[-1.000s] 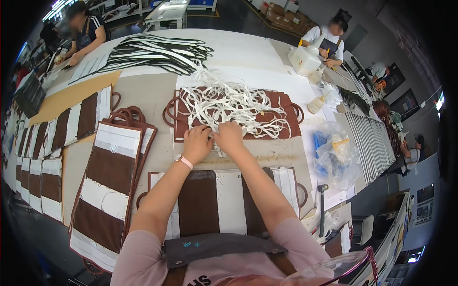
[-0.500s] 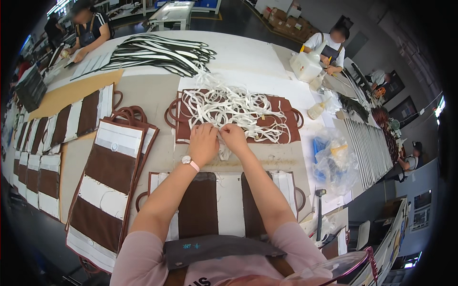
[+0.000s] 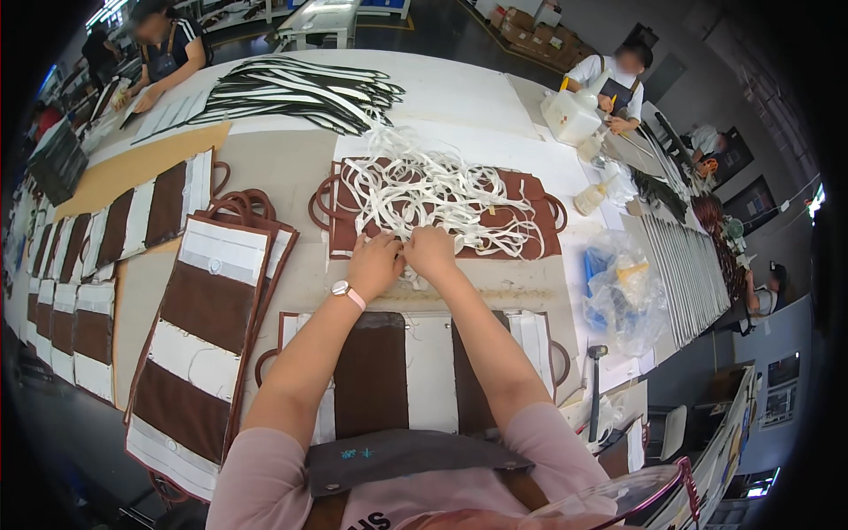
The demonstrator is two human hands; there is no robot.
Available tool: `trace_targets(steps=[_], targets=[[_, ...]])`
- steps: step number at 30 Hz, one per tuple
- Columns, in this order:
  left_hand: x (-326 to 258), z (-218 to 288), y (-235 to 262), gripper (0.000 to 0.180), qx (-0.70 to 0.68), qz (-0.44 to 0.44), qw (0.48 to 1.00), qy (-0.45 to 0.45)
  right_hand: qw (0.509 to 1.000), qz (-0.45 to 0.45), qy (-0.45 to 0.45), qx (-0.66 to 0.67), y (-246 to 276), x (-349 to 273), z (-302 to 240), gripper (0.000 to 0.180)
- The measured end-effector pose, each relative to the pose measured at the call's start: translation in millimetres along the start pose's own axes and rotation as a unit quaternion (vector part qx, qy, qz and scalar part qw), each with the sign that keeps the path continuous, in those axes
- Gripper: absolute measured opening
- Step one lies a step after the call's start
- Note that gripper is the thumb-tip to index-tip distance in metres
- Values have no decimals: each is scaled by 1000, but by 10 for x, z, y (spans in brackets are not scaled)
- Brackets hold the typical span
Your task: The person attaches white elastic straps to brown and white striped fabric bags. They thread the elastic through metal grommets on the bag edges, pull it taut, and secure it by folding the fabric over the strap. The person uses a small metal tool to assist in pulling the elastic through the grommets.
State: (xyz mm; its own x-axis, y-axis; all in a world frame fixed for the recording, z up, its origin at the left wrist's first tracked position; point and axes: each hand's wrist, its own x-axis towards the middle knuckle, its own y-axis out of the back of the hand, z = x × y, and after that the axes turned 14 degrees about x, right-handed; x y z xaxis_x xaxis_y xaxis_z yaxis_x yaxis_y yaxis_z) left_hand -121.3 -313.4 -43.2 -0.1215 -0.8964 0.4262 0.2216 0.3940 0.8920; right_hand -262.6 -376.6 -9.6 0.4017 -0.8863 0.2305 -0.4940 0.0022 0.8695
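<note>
Where hands converge, grasp hidden (tapes beyond)

Left forearm and right forearm extend forward, converging. Left hand: back uppermost, fingers bent. Right hand: fingers curled inward, close beside the left. Wrists near-straight; fingertips partly hidden.

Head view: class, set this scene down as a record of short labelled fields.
Left hand: at the near edge of the white strips; grip unclear
Right hand: beside the left; grip unclear
Under the strips: brown piece with loop handles
Near side: brown-and-white striped piece
Far side: dark-and-white strips
Right side: hammer, plastic bag
</note>
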Motion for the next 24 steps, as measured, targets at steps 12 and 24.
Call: trace_targets(steps=[12, 24], targets=[[66, 161, 177, 50, 52, -87, 995, 6, 912, -29, -127, 389, 118, 30, 224, 21], [217, 125, 295, 56, 85, -155, 984, 4, 649, 57, -24, 758, 1362, -84, -504, 16]])
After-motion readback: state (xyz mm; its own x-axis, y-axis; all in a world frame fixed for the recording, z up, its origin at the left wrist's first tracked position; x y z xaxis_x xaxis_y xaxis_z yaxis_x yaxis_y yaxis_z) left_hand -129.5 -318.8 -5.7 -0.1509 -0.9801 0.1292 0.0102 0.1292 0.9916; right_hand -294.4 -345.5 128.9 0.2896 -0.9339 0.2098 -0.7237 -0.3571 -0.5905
